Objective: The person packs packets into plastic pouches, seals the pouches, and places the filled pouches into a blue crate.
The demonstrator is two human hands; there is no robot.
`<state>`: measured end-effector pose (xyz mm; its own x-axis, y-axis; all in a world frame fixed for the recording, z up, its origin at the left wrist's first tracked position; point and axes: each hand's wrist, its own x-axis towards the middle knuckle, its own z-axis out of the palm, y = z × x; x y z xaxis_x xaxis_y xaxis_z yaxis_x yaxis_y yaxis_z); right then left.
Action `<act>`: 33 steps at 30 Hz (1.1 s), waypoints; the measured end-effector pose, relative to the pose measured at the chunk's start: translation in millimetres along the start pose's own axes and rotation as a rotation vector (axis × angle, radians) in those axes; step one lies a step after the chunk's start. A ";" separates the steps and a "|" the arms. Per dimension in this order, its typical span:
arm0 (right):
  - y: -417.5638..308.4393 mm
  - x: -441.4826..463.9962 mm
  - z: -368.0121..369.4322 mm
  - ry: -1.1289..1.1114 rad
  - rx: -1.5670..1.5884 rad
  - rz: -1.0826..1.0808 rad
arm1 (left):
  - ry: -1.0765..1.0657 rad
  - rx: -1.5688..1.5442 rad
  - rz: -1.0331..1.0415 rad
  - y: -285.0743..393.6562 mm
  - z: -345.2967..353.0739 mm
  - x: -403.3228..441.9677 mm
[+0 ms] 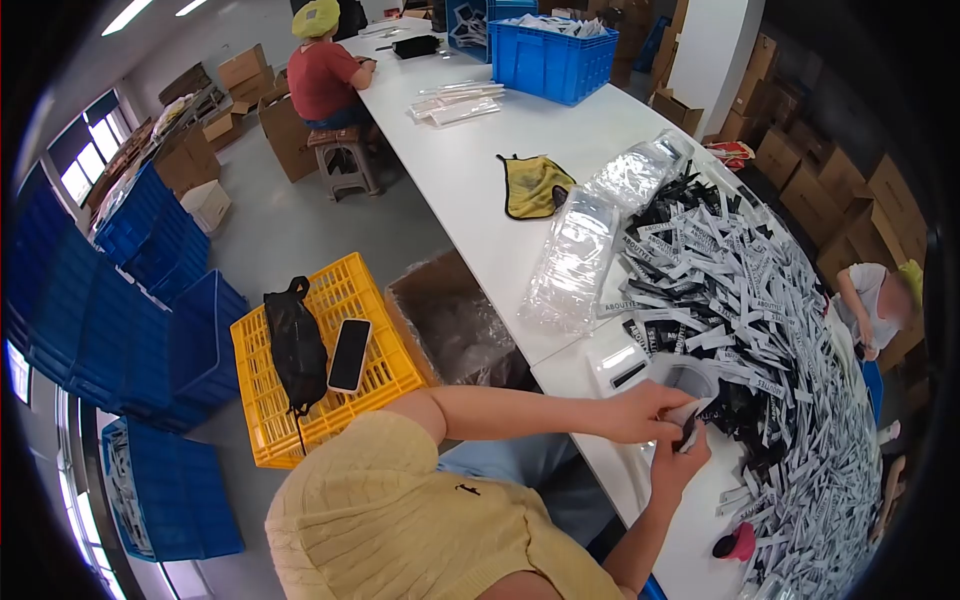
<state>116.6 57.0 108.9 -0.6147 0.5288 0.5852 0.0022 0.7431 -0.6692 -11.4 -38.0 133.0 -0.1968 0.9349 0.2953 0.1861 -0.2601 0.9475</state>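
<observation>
My left hand (640, 412) and my right hand (682, 462) meet over the white table (560, 365), at the near edge of a large pile of black and white printed strips (740, 290). Fingers of both are closed on a small white and black piece (688, 420), perhaps some of these strips. Just behind it is a round clear container (685, 376), partly hidden by the hands. A white device with a dark display (618, 364) lies beside my left hand. Stacked clear plastic bags (575, 262) lie farther up the table.
A yellow crate (388, 345) at left holds a phone (350, 355) and black pouch (295, 345). A yellow cloth pouch (533, 187) and blue bin (552, 60) are on the table. One person (322, 80) sits at the far end, another (870, 300) at right.
</observation>
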 end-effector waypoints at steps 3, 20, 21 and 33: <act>-1.4 3.1 7.9 -0.049 -0.030 0.029 | -0.026 0.059 -0.079 -13.1 -14.7 1.3; -7.7 9.3 21.9 -0.163 -0.179 -0.076 | 0.284 0.545 0.367 -43.5 -38.3 29.0; -10.5 8.8 23.6 -0.169 -0.181 -0.060 | 0.285 0.544 0.295 -43.3 -36.2 29.0; 15.0 23.4 27.5 0.073 -0.043 0.235 | 0.282 0.979 0.368 -13.6 -34.1 25.7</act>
<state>80.5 69.2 99.9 -0.5345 0.7164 0.4484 0.1727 0.6119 -0.7718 -51.8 -18.7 131.8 -0.1627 0.7176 0.6772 0.9423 -0.0905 0.3224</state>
